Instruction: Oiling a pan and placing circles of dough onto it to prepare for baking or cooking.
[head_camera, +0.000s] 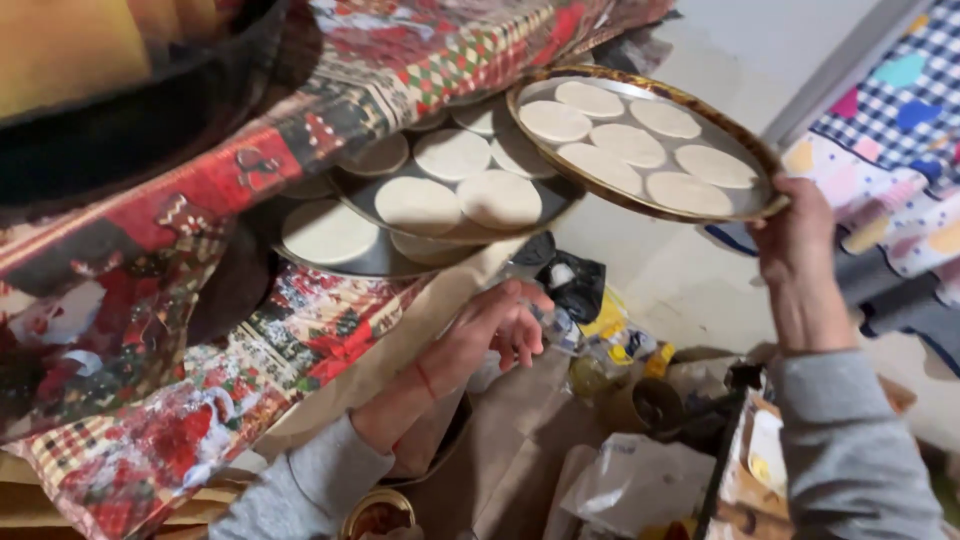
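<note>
Right hand (800, 235) gripping round tray (752, 200)

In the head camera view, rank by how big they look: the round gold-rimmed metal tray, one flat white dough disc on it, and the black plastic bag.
1. Round gold-rimmed metal tray
2. Black plastic bag
3. Flat white dough disc, close to the bag, so unsure.

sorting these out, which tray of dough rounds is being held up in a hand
The gold-rimmed round tray, gripped at its edge by the right hand. The other trays rest on the patterned cloth.
</note>
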